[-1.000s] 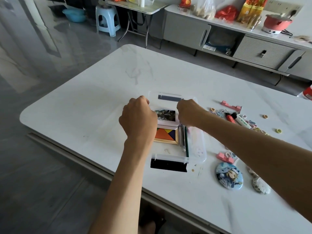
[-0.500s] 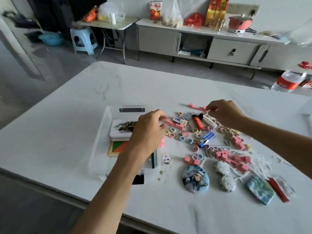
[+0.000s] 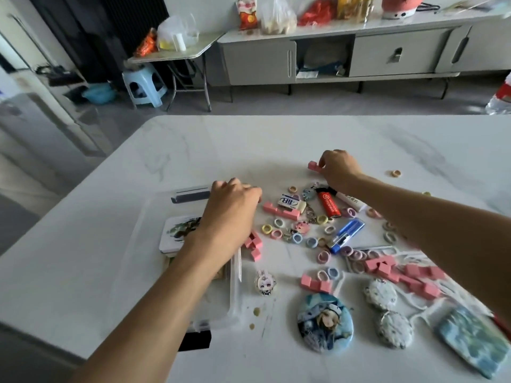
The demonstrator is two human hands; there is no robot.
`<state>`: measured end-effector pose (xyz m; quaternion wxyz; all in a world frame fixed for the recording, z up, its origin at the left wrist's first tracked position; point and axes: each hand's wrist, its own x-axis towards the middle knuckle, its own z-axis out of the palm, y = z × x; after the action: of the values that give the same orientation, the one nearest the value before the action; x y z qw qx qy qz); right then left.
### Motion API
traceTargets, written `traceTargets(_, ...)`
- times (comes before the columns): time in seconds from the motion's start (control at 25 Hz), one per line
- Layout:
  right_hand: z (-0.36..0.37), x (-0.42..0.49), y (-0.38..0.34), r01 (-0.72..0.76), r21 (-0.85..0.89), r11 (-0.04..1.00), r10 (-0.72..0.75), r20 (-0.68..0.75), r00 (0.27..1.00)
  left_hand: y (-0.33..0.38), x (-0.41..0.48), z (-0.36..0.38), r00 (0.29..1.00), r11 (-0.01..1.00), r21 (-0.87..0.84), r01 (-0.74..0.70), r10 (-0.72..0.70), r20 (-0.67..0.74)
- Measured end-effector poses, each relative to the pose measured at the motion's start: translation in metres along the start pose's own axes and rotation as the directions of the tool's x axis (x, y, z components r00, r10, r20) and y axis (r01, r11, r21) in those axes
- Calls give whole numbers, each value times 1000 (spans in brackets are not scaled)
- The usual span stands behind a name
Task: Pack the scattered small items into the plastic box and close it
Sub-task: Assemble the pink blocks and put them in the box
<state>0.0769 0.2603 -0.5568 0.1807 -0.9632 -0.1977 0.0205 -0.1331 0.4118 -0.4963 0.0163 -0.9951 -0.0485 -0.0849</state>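
Observation:
A clear plastic box (image 3: 218,319) stands open at the left of the white table, with a picture tin (image 3: 178,233) inside. My left hand (image 3: 229,208) hovers over the box's far right corner, fingers curled downward toward a long pink block (image 3: 280,212); what lies under the fingers is hidden. Further back, my right hand (image 3: 338,167) pinches a small pink block (image 3: 313,165) on the table. Scattered to the right lie an eraser (image 3: 291,203), a red lighter (image 3: 327,204), a blue lighter (image 3: 347,234), several hair rings (image 3: 279,223) and a heap of pink blocks (image 3: 409,275).
A large round badge (image 3: 325,322), two small round badges (image 3: 381,294) and a blue patterned pouch (image 3: 472,344) lie near the front right. A small figure charm (image 3: 265,283) sits beside the box. Bare tabletop (image 3: 221,150) stretches behind the box. Beyond the table's far edge stands a cabinet (image 3: 359,56).
Both hands left the tin in the box. My right hand travelled right and back to the small pink block; my left hand moved to the box's right edge. The view swung right.

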Motion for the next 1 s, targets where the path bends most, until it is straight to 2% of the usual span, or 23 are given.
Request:
traceTargets(0.12,-23,-33,-6,44,115,992,-45,1,999,11,9,2,1000,998,65,-25,25,0)
traceTargets(0.24,-55,-88,3,43,291,956,-61,53,997,33,31,10,994,1000,-11,-10,12,110)
traceTargets(0.32,-71,-130,23,27,306,952,-53,79,995,45,37,19,968,999,13,50,-52,247)
traceTargets(0.4,-78,-173,48,30,209,977,-46,71,996,51,35,28,952,993,42,106,-114,285)
traceTargets(0.6,-56,-244,77,56,47,997,-57,12,998,57,28,21,945,985,62,158,-169,280)
traceTargets(0.72,-44,-256,82,27,-42,999,-29,-46,999,62,18,10,976,991,31,126,-130,175)
traceTargets(0.88,-42,-261,81,-13,-32,999,10,-75,997,67,1,-4,994,979,-170,109,-104,38)
traceTargets(1.0,-44,-261,80,-48,-57,997,44,-70,997,76,-12,-3,996,948,-307,87,-92,-2)
